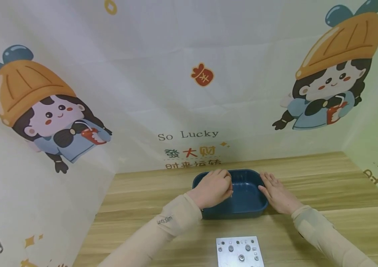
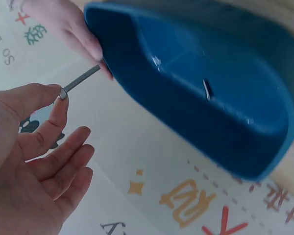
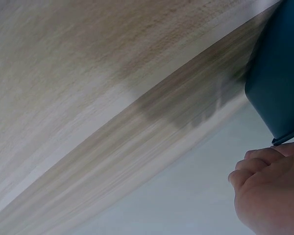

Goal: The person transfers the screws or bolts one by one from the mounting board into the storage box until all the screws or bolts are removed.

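Note:
My left hand is over the left part of a dark blue plastic basin. In the left wrist view, the thumb and forefinger of the left hand pinch a silver bolt by its head, its threaded shank pointing out. The other fingers are loosely bent. My right hand rests against the basin's right rim, fingers extended; in the right wrist view the same hand touches the edge of the basin. Inside the basin lies a small dark, shiny piece, too blurred to identify.
A silver metal plate with several bolts and small fittings on it lies in front of the basin, cut off by the frame's bottom. The wood-grain table meets a printed cloth backdrop behind and at both sides.

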### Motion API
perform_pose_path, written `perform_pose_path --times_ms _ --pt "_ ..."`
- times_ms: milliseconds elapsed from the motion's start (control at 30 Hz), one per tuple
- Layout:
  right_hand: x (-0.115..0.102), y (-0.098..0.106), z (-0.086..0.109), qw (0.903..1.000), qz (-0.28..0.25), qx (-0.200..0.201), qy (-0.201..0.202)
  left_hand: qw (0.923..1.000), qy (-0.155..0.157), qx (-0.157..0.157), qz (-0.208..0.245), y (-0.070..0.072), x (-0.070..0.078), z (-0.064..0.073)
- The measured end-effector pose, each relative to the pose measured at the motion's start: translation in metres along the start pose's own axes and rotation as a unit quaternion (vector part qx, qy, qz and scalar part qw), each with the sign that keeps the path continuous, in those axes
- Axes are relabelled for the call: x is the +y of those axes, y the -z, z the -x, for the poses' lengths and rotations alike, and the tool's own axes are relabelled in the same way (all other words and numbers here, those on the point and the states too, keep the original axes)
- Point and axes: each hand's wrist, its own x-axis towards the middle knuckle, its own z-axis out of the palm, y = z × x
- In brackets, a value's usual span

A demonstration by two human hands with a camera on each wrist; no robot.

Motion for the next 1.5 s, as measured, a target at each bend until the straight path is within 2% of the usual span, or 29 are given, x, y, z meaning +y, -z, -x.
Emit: perform_pose_path --times_ms 167,367,500,667,833,1033,1267,1500 --pt "0.000 -0.002 0.001 1.0000 -0.005 0.003 0.000 0.9992 -0.013 -0.033 -0.021 0.007 -0.011 -0.010" --pt "-0.001 -0.002 0.001 1.0000 -0.007 0.005 -0.002 0.9974 -0.021 -0.066 -0.020 0.007 -0.024 -0.026" --pt "-0.001 -0.002 0.001 1.0000 -0.008 0.000 -0.005 0.9953 -0.013 -0.095 -0.015 -0.001 -0.029 -0.032" --pt "-0.003 -0.001 0.001 0.9999 -0.008 -0.004 -0.005 0.9926 0.007 -0.120 -0.020 -0.019 -0.036 -0.036" --pt "-0.003 -0.001 0.001 1.0000 -0.009 -0.001 -0.004 0.9914 0.024 -0.127 -0.022 -0.039 -0.044 -0.040" --pt "-0.003 -0.001 0.000 1.0000 -0.008 -0.003 -0.003 0.9911 0.036 -0.127 -0.019 -0.051 -0.048 -0.045" --pt "-0.003 0.000 0.001 0.9998 -0.014 -0.006 -0.010 0.9929 0.027 -0.115 -0.015 -0.045 -0.044 -0.041" --pt "-0.003 0.002 0.001 0.9998 -0.015 -0.002 -0.009 0.9961 0.000 -0.088 0.002 -0.030 -0.023 -0.019"
